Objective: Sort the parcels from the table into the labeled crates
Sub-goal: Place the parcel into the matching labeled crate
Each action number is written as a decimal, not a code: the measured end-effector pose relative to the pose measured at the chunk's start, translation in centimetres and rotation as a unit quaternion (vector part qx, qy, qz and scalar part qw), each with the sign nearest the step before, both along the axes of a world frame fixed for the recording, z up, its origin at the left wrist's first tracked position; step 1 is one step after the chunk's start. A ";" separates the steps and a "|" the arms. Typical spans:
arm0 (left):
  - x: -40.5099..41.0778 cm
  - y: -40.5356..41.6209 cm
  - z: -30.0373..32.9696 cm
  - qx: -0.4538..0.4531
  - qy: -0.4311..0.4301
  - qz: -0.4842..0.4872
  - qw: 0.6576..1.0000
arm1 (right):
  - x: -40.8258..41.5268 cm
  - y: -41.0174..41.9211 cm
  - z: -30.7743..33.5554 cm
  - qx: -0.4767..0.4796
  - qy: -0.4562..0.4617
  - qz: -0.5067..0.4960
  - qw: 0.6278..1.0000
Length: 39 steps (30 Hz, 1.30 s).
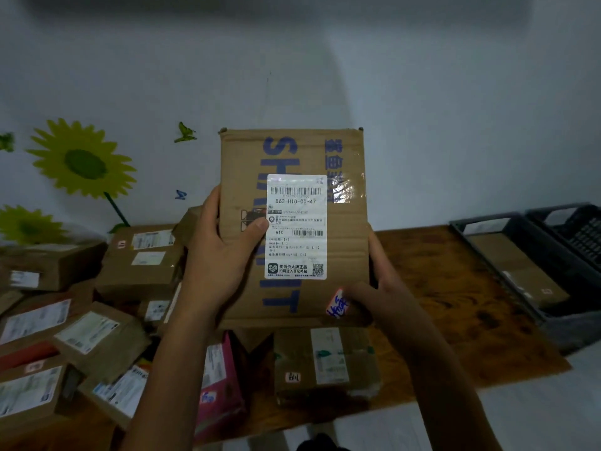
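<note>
Head view shows my left hand and right hand gripping one parcel, one box lying in the nearer crate, many still on the table.

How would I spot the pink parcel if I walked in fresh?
Start at the wooden table under the sunflower wall. At its near edge, just below the box held in both hands, lies the pink parcel. Every parcel around it is brown cardboard; it alone is bright pink.

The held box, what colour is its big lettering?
Blue, printed on the brown cardboard box, partly covered by a white label. The head view shows it.
</note>
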<state>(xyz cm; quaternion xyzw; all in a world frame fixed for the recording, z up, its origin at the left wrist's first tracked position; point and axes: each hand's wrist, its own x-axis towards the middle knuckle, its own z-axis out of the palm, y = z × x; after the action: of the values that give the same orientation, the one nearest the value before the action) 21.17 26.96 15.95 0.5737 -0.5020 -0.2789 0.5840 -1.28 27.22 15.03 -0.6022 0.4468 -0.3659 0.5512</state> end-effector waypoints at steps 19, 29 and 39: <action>-13.9 -5.4 -4.6 0.067 0.071 -0.235 0.967 | -12.3 -0.1 -4.6 -0.012 -0.108 -0.300 0.948; -40.3 -6.3 -4.5 0.081 0.141 -0.458 0.874 | -34.9 5.8 -4.5 0.006 -0.153 -0.468 0.870; -65.6 -7.9 -6.0 0.148 0.126 -0.532 0.824 | -56.8 8.4 -5.2 -0.027 -0.179 -0.584 0.791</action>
<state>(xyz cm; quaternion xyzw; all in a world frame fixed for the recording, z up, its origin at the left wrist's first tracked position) -44.48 19.01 9.93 0.2565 -0.6041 -0.6872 0.3115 -58.06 35.66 9.87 -0.1646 0.5969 -0.7312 0.2863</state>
